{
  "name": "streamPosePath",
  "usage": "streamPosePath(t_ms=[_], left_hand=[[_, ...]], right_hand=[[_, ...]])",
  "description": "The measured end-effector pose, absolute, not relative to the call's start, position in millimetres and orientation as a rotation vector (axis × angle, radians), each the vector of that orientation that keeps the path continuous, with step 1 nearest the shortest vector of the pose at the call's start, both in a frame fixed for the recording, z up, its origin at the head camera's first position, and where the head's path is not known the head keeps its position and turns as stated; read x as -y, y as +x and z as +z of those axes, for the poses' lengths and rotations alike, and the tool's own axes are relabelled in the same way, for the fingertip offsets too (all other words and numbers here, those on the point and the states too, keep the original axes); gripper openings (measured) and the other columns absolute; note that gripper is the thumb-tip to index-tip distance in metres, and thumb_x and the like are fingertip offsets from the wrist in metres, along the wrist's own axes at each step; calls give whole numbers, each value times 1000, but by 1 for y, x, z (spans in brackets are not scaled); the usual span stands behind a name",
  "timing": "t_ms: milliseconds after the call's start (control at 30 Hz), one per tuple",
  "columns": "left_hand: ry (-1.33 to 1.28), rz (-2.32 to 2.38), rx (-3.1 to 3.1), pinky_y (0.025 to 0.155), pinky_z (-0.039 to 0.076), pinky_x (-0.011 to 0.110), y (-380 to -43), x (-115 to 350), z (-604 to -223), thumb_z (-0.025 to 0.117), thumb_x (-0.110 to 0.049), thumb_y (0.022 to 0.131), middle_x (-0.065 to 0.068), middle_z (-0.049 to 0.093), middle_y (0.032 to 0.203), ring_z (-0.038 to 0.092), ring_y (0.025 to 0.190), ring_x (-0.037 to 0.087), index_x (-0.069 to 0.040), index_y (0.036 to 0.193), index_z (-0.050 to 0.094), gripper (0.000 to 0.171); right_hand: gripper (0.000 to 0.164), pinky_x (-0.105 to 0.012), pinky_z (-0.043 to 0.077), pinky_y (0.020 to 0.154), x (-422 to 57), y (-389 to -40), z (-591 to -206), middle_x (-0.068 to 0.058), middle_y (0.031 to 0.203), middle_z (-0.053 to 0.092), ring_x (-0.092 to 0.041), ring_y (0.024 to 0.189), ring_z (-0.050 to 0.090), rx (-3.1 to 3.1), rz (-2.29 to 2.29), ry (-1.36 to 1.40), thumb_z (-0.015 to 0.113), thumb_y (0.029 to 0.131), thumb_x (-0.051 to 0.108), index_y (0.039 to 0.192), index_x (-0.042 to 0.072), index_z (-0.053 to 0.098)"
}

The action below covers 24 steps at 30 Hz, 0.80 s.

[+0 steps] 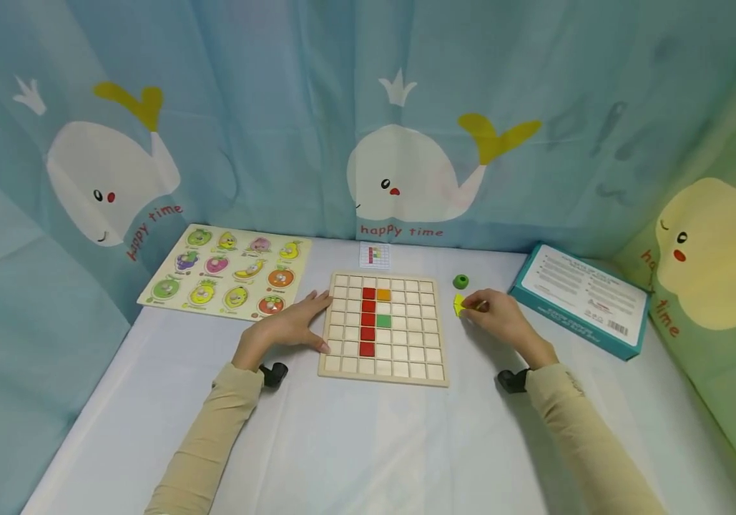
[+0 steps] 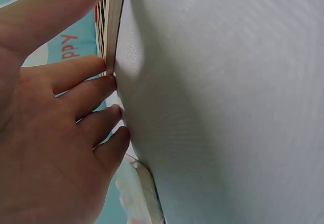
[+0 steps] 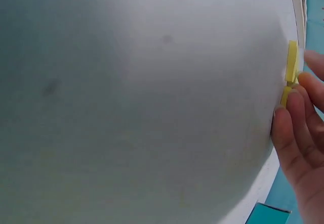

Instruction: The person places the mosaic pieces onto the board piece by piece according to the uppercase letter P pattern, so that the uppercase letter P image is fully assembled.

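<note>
The wooden grid board (image 1: 383, 375) lies flat, with a column of red tiles (image 1: 368, 320), one orange tile (image 1: 383, 295) and one green tile (image 1: 383, 321) in its squares. My left hand (image 1: 290, 322) rests at the board's left side, thumb and fingers spread and touching its edge. In the left wrist view, the fingers (image 2: 96, 90) reach the board's side. Right of the board, my right hand (image 1: 503, 318) has curled fingers at some yellow tiles (image 1: 458, 306) and appears to pinch one. In the right wrist view, yellow tiles (image 3: 292, 62) show at the fingertips, partly covered.
A small pattern card (image 1: 375, 255) lies behind the board. Near the yellow tiles sits a green round piece (image 1: 460, 282). The fruit puzzle board (image 1: 213, 272) is at the back left, and a teal box (image 1: 580, 300) at the back right. Printed curtains (image 1: 265, 129) enclose the white table.
</note>
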<state>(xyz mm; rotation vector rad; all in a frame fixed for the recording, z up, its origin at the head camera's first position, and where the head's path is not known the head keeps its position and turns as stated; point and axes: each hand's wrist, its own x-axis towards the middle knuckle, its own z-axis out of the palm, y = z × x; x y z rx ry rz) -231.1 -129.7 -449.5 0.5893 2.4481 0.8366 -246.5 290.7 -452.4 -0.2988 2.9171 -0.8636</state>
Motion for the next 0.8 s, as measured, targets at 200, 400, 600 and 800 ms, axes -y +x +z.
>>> streamPosePath(t_ms=[200, 400, 600, 800], left_hand=[[593, 858, -2445, 128, 15, 55, -230, 132, -448, 86, -26, 85, 15, 10, 173, 2, 160, 37, -1, 163, 21, 105], [595, 869, -2443, 129, 14, 54, -230, 131, -448, 86, -24, 84, 15, 10, 173, 2, 160, 37, -1, 163, 22, 104], [594, 876, -2439, 129, 13, 53, -230, 131, -449, 85, -24, 85, 15, 10, 173, 2, 161, 36, -2, 164, 21, 104], [591, 881, -2434, 129, 13, 54, -231, 132, -450, 85, -25, 86, 15, 10, 173, 1, 161, 36, -2, 164, 20, 104]], right_hand=[[27, -37, 56, 70, -285, -253, -453, -23, 104, 72, -35, 91, 70, -2964, -867, -251, 70, 97, 17, 113, -6, 69], [38, -42, 57, 74, -275, -258, -456, -27, 108, 73, -35, 91, 69, -2971, -819, -160, 71, 98, 26, 116, -7, 69], [32, -43, 53, 78, -267, -264, -453, -24, 108, 71, -35, 96, 64, -2963, -815, -123, 76, 93, 22, 109, -5, 70], [24, -32, 55, 71, -264, -268, -454, -23, 106, 71, -34, 95, 68, -2897, -889, -210, 77, 93, 14, 106, -4, 68]])
